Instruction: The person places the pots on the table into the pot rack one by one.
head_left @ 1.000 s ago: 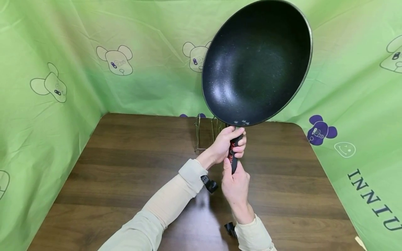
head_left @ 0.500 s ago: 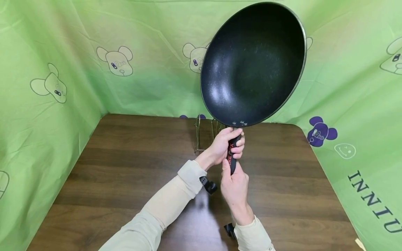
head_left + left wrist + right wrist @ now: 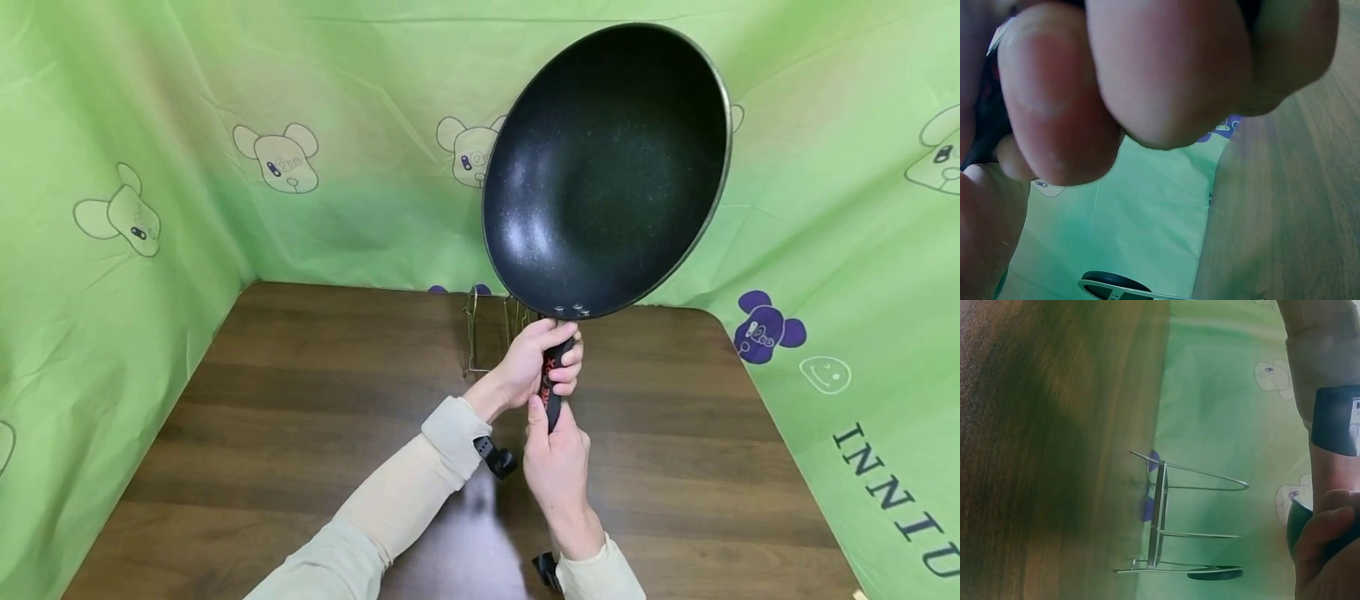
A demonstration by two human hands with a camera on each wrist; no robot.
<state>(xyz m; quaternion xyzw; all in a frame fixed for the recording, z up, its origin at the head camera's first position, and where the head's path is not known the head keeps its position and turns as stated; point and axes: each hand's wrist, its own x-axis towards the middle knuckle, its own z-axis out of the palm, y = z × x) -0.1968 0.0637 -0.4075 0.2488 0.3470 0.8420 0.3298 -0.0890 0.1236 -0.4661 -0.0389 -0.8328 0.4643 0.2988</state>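
A large black frying pan is held up above the table, its dark inside facing me and its handle pointing down. My left hand grips the upper handle just below the rivets, its fingers curled round from the left. Directly below, my right hand holds the lower end, thumb along the handle. Curled fingers of the left hand fill the top of the left wrist view. Behind the pan and left hand, partly hidden, a wire rack stands at the back of the table.
The brown wooden table meets green cloth walls printed with bear heads at the back and both sides. In the right wrist view the rack's upright wires show, with a dark round piece at one end.
The pan has shifted slightly left and down in the head view, both hands still on its handle. The whole background also sits a little lower in the frame.
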